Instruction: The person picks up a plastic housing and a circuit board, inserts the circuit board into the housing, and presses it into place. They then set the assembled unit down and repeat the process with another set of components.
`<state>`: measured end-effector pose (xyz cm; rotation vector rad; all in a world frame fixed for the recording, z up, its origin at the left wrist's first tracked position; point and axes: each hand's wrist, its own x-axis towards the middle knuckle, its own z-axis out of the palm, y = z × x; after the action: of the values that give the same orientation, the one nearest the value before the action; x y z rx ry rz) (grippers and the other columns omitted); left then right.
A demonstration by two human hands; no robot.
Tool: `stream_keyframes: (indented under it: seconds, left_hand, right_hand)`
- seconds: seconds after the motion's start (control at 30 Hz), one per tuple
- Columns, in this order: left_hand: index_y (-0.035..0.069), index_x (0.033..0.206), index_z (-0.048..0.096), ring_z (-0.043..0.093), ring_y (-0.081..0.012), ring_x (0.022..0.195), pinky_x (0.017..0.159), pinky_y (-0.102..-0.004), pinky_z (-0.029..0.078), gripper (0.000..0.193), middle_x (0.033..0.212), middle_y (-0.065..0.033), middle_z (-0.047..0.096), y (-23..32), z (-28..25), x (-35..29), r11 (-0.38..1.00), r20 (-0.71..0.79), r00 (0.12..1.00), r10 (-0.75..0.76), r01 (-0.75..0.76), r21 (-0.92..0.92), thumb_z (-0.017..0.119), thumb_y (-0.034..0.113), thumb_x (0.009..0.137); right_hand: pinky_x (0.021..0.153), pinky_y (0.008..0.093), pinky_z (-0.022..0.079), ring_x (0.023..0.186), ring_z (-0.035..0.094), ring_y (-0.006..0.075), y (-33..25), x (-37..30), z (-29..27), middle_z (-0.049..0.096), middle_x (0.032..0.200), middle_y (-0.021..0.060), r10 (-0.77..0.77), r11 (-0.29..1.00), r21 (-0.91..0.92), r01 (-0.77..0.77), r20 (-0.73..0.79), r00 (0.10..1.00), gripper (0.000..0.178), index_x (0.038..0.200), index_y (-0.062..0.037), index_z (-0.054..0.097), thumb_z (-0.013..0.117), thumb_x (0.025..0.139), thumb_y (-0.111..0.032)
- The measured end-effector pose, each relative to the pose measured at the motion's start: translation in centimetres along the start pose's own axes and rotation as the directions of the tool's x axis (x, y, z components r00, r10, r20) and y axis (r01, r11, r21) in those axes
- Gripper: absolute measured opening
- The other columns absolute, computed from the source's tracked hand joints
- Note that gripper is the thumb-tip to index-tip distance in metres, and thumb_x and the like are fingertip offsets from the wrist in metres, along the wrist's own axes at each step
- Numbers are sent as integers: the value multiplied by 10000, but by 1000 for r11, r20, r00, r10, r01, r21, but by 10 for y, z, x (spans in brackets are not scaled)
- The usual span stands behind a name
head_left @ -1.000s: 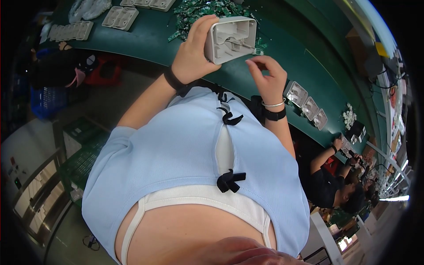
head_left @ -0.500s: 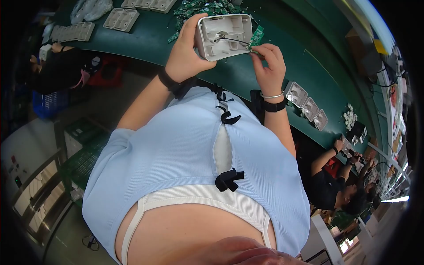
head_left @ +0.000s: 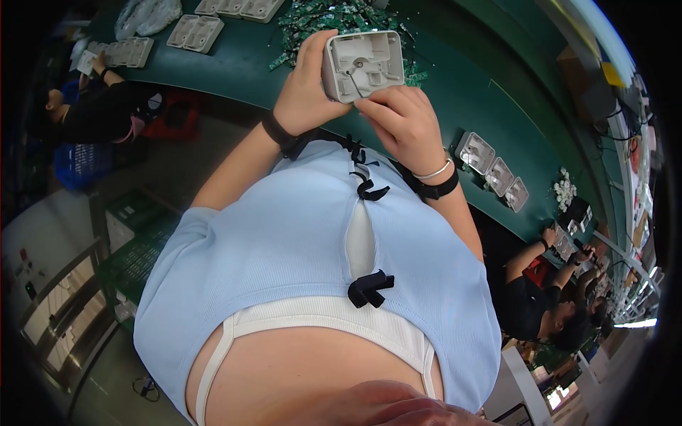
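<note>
- We see the green worktop [head_left: 462,89] stretching across the scene, the biggest thing here, with the work held up over its near side.
- Next in size comes the heap of green circuit boards [head_left: 337,15], lying on the worktop just beyond the pale housing [head_left: 362,48].
- Smaller than the heap, a row of three similar housings [head_left: 499,175] sits well to the right, their hollow sides showing.
- The pale housing itself is held in front of the heap, its open side tilted toward us. We judge the step in hand to be handling the dark wire [head_left: 355,82] inside this shell; the next move, as we read it, calls for a steady housing and a light, exact touch, so that the wire is not tugged.
- The left hand [head_left: 305,96] is curled around the housing's left side, thumb at the near corner and fingers toward the far one, spread about as wide as the shell demands.
- The right hand [head_left: 406,128] is nearly closed, thumb and forefinger drawn together at the near rim, where they seem to pinch the wire's end; whether they grip anything more, we cannot tell.
- Smallest is that wire, running from the housing's middle toward those fingertips.
</note>
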<state>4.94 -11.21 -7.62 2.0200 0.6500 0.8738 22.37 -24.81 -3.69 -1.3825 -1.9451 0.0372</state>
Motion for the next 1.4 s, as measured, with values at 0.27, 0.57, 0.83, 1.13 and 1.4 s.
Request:
stream_keyframes:
  seconds: [0.27, 0.57, 0.83, 1.13, 1.4]
  left_hand:
    - [95, 1556, 309, 678, -223, 1159, 914, -345, 595, 1060, 1403, -115, 544, -4, -1, 0, 986, 74, 992, -101, 109, -123, 857, 35, 651]
    - [99, 1560, 314, 674, -225, 1166, 906, -344, 600, 1060, 1422, -116, 533, 5, 19, 6, 967, 128, 985, -117, 142, -211, 857, 34, 651]
    - [98, 1588, 283, 645, -243, 1211, 955, -376, 585, 1090, 1466, -140, 483, -51, 90, 2, 981, 288, 952, -102, 144, -129, 879, 49, 676]
    - [101, 1644, 203, 656, -271, 1195, 983, -386, 560, 1093, 1568, -170, 434, -84, 139, -19, 877, 631, 672, -388, 480, 28, 879, 121, 786]
    - [38, 1564, 377, 638, -299, 1213, 1026, -409, 523, 862, 1564, -178, 449, -152, 27, -71, 739, 308, 702, -642, 674, 3, 839, 215, 858]
  right_hand:
    - [794, 374, 505, 908, 665, 284, 10, -7, 8, 706, 997, 61, 69, 995, 73, -66, -51, 996, 230, 1034, -69, 743, 798, 811, -56]
    - [797, 363, 536, 933, 666, 304, 16, -18, 1, 723, 1011, 86, 361, 921, 186, -342, -83, 929, 235, 1047, -75, 740, 796, 821, -54]
    - [677, 393, 567, 784, 695, 318, 63, -80, 11, 728, 1027, 46, 291, 957, -33, -289, 114, 950, 162, 1040, -110, 723, 744, 879, -100]
    - [615, 445, 570, 744, 695, 353, 131, -241, 51, 699, 958, 82, 520, 849, -240, -470, 230, 823, 72, 999, -107, 685, 673, 935, -139]
    - [610, 452, 587, 749, 701, 347, 147, -285, 47, 687, 939, 103, 605, 750, -465, -471, 193, 773, 88, 949, -108, 684, 614, 962, -159]
